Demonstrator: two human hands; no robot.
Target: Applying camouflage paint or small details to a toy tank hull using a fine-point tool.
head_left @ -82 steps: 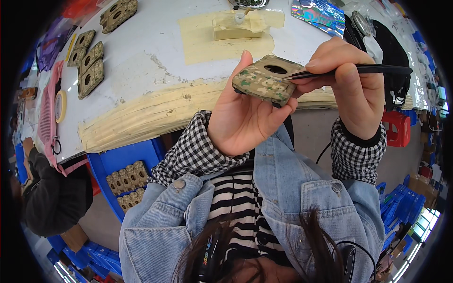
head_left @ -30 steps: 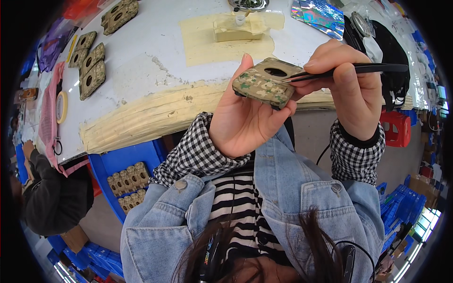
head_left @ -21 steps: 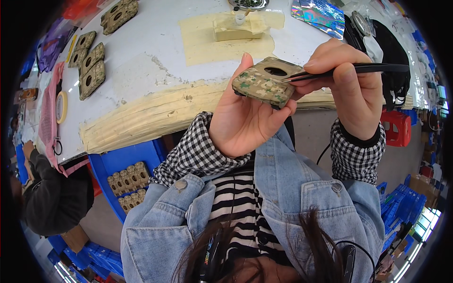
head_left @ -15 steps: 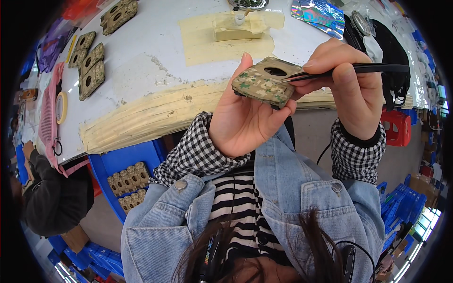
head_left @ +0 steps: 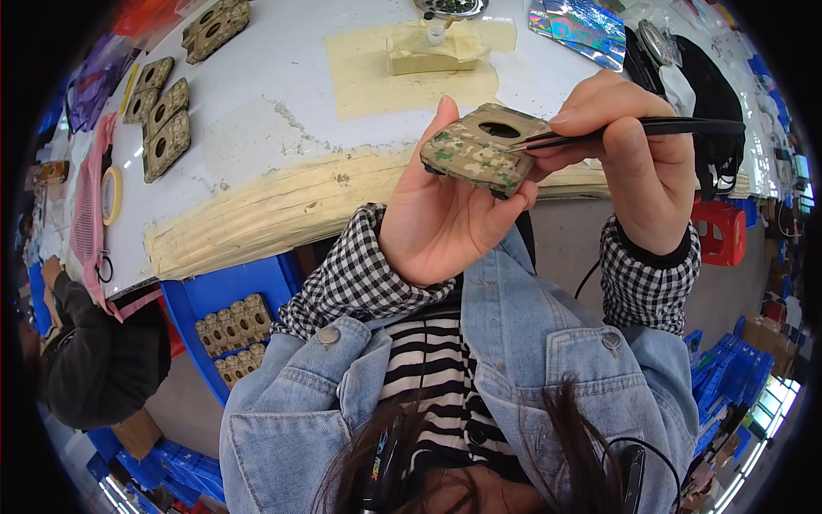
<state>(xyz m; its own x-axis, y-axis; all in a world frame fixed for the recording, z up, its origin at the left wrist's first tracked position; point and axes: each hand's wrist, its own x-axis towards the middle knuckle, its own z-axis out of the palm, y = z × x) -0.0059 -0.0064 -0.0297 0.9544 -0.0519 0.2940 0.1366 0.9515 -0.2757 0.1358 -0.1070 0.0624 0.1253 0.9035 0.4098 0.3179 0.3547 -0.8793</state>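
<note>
Above the table's front edge, my left hand (head_left: 441, 214) grips a camouflage-patterned casing (head_left: 471, 154) by its sides, thumb on the far left edge and fingers beneath. The casing is tilted toward me and has a dark oval hole near its far side. My right hand (head_left: 638, 154) is closed round black tweezers (head_left: 676, 126). Their tips reach the casing's top face just below the hole; whether they pinch anything there is too small to tell. Fingers of my right hand are also close to the casing's right edge.
More camouflage casings (head_left: 167, 128) lie at the table's left, beside a tape roll (head_left: 112, 195). A blue tray (head_left: 193, 300) below holds several similar pieces. A taped block (head_left: 432, 56) with a small cup stands at the back. A person's dark sleeve (head_left: 107, 360) shows at left, a red stool (head_left: 719, 233) at right.
The tweezers' tips have shifted very slightly on the casing's face. Both hands otherwise keep their places.
</note>
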